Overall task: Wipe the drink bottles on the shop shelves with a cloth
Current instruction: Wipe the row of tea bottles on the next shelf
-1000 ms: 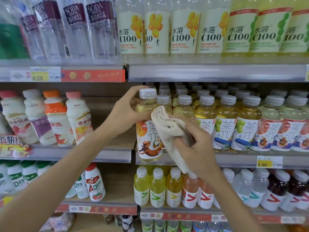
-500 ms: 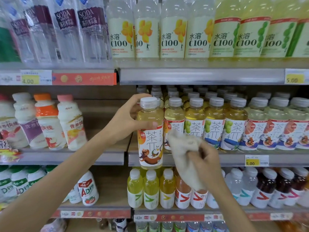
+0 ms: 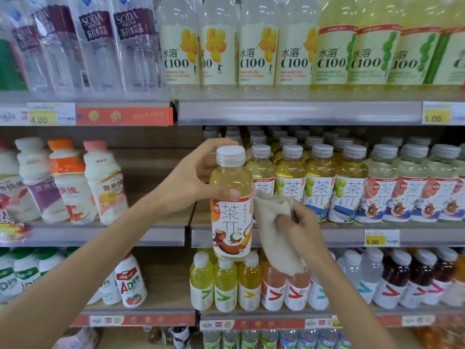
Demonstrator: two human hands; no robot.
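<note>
Here we are at the drinks bay, and 1 clear plastic bottle of pale yellow tea point(image 3: 231, 205), white cap on top and a monkey on its white label, is out in front of the grey metal middle shelf point(image 3: 339, 235), nearer to us than the row of matching white-capped tea bottles point(image 3: 319, 182). The left hand point(image 3: 198, 177) grasps it up high, thumb laid across the front at the top of the label, fingers curled behind the neck. That high hold, I'd say, leaves the label and lower body free for wiping, and holding it clear of the row opens up every side; its base hangs in front of the shelf lip, resting on nothing.

Over on the right, the right hand point(image 3: 302, 227) is clenched round a bunched beige cloth point(image 3: 274, 233), with 1 tail drooping in front of the small yellow and orange bottles point(image 3: 225, 285) on the shelf below. The cloth's upper fold sits hard by the bottle's right flank at the top of the label; touching or just beside, too close to call.

So the bottle stands upright, just left of the cloth hand and level with it; by my reading, the wipe of that right side is the step in hand, with plenty of bottles left to do.
</note>
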